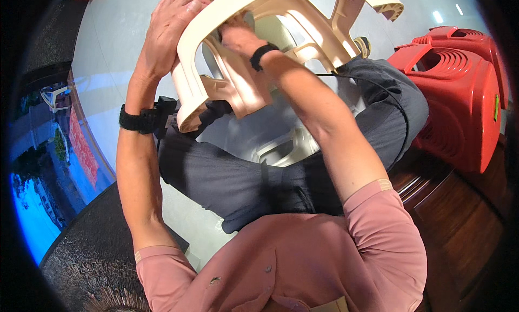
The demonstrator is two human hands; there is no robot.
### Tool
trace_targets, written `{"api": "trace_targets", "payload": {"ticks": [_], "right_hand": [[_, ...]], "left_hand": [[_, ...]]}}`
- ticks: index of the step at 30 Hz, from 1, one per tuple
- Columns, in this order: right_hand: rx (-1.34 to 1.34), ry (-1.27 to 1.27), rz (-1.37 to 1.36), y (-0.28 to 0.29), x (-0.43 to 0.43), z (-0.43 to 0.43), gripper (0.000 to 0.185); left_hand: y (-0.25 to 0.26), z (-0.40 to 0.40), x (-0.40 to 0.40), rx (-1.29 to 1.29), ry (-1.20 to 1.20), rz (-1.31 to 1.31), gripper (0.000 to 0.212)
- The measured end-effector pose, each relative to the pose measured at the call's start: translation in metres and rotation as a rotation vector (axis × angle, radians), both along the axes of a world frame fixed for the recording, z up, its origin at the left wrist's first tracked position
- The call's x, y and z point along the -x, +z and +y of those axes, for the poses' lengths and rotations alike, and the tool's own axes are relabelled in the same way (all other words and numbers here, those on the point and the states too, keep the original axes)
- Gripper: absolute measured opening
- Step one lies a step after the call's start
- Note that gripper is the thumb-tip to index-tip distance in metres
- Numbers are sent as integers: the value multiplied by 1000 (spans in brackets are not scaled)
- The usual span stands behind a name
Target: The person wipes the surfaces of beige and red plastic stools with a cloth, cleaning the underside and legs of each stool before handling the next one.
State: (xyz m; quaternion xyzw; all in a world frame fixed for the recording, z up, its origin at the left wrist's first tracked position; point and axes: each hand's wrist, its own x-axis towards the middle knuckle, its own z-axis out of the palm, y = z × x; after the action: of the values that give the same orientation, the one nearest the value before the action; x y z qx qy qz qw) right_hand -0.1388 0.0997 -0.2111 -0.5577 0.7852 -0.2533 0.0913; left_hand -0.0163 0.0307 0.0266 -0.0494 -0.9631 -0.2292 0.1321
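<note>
A beige plastic stool or chair part (239,85) is held up in front of me, its curved rim and legs towards me. My left hand (170,32) grips its rim at the left, with the fingers partly hidden behind it. My right hand (239,34) reaches inside the frame, among the legs; its fingers are partly hidden, and whether they hold anything cannot be told. A black strap is around each wrist, and the left one carries a small black device. Under the beige piece, a pale plastic piece (284,148) shows between my legs.
Red plastic stools (454,97) stand at the right, beside a dark wooden panel (466,210). At the left are a dark rough-surfaced edge (93,231) and a glossy opening or pane with an outdoor scene. Part of a shoe (363,46) shows beyond my right knee.
</note>
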Motion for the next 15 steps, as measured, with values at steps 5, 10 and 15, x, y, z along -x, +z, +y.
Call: {"api": "trace_targets", "payload": {"ticks": [5,10,15], "right_hand": [[126,-133,126,6,-37,15,44],[-196,122,-344,54,-13,19,37],[39,42,-430,26,-22,24,33]], "left_hand": [[5,1,-12,27,57,-22,52],[-2,-4,-16,11,33,14,51],[0,-2,-5,43,-2,14,47]]}}
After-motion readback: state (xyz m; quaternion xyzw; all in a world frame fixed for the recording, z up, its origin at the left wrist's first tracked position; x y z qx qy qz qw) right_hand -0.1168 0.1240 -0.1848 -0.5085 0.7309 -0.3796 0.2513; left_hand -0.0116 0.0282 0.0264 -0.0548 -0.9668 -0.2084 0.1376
